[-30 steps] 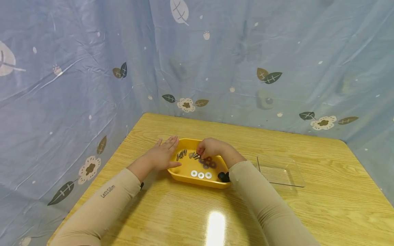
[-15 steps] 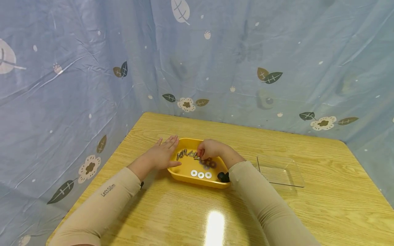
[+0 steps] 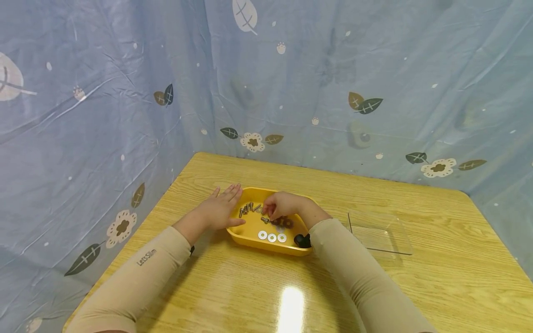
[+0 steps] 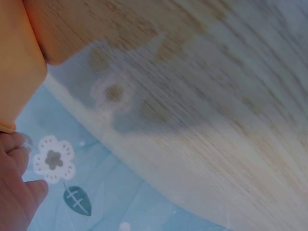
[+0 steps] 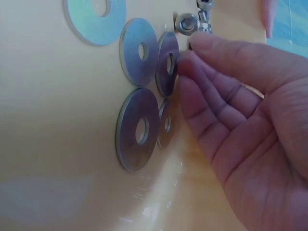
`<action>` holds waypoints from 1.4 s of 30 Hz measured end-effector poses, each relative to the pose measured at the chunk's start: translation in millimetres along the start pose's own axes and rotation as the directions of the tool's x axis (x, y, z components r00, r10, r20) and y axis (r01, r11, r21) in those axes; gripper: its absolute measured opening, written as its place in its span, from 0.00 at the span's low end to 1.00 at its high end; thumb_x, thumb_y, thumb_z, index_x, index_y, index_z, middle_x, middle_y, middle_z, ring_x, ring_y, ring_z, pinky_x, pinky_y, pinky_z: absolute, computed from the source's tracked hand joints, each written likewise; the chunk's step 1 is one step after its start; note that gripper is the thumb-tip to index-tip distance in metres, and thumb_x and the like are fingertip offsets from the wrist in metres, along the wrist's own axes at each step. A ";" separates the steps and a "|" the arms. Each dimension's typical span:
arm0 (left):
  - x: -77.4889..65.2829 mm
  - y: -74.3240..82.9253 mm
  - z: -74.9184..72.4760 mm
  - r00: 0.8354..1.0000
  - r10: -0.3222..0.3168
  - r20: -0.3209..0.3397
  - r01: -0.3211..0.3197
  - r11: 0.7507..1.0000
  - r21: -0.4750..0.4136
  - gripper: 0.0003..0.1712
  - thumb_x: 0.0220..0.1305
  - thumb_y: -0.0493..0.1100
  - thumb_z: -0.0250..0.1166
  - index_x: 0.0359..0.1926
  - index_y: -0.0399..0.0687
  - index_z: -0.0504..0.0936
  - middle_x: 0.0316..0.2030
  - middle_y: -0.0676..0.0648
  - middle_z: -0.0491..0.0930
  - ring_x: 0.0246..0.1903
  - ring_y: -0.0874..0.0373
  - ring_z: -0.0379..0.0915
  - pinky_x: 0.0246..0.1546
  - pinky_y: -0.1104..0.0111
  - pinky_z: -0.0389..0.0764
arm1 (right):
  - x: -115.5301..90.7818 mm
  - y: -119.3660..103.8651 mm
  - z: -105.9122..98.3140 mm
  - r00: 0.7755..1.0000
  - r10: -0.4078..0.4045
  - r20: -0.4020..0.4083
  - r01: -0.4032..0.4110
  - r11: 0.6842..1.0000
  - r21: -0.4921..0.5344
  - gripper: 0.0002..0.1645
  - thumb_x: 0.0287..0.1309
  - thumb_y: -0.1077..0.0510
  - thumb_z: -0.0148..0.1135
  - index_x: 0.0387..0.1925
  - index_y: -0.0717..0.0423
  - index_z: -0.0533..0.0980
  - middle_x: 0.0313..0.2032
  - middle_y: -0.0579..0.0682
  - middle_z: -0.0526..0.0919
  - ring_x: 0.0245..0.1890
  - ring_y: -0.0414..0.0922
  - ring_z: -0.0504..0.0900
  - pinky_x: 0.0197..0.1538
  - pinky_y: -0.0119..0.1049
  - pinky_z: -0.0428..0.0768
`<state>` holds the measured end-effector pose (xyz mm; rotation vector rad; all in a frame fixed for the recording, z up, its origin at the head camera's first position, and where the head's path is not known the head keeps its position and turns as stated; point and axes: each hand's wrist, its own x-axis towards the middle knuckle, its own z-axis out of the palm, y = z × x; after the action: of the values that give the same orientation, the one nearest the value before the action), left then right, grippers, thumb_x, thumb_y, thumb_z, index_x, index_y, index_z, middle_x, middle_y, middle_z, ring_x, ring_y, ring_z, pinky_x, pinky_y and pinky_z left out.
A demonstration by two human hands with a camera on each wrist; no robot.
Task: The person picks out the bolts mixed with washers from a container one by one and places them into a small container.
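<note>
My left hand (image 3: 218, 212) has its fingers spread and rests on the left rim of a yellow tray (image 3: 270, 247). In the left wrist view, part of that hand (image 4: 19, 183) shows by the tray's outer wall. My right hand (image 3: 285, 205) reaches into the tray, fingers bent, fingertips right at a metal washer (image 5: 167, 62); nothing shows between them. A bolt (image 3: 264, 220) lies beside these fingertips. More bolts (image 3: 246, 209) lie grouped at the tray's left side. Three washers (image 3: 272, 237) form a row near the front wall. Darker washers (image 3: 288, 223) lie under the right hand.
Black knob-like pieces (image 3: 300, 240) sit in the tray's right front corner, partly behind the right sleeve. A clear plastic box (image 3: 376, 236) stands to the right on the wooden table (image 3: 233, 286). A blue patterned curtain (image 3: 312, 83) closes off the back and left.
My right hand has shifted slightly toward the near side of the tray. Bolts beside its fingers have been spread apart, one now lying nearer the washers. My left hand has stayed put.
</note>
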<state>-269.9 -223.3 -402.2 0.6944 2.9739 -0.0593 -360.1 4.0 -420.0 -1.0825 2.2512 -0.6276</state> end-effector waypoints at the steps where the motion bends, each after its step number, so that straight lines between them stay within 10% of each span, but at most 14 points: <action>1: 0.2 0.2 -0.1 1.000 0.000 0.000 0.000 1.000 -0.001 0.53 0.59 0.69 0.50 0.70 0.37 0.45 0.70 0.41 0.38 0.69 0.47 0.35 0.64 0.46 0.42 | 0.6 0.4 0.6 1.000 -0.007 0.011 0.007 1.000 0.020 0.13 0.52 0.66 0.63 0.42 0.55 0.78 0.27 0.46 0.80 0.26 0.40 0.77 0.31 0.31 0.77; 19: 1.3 -0.7 0.1 1.000 -0.007 0.021 0.007 1.000 -0.005 0.53 0.59 0.69 0.49 0.70 0.39 0.43 0.71 0.43 0.36 0.69 0.49 0.33 0.65 0.47 0.41 | 9.6 -9.4 13.9 0.998 -0.032 0.063 0.032 0.999 0.008 0.13 0.52 0.62 0.65 0.41 0.54 0.76 0.20 0.44 0.75 0.16 0.39 0.71 0.20 0.29 0.72; 42: 2.3 -1.2 0.4 1.000 0.003 0.027 -0.003 1.000 0.007 0.54 0.59 0.70 0.49 0.70 0.39 0.42 0.70 0.44 0.35 0.69 0.50 0.32 0.65 0.48 0.41 | 6.7 -12.4 -0.4 0.999 -0.041 0.000 0.041 0.995 0.095 0.07 0.50 0.63 0.66 0.33 0.55 0.77 0.26 0.46 0.80 0.25 0.43 0.77 0.31 0.31 0.76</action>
<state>-272.5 -223.4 -402.8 0.6930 2.9489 -0.0783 -357.1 -8.3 -413.9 -1.0843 2.1791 -0.7423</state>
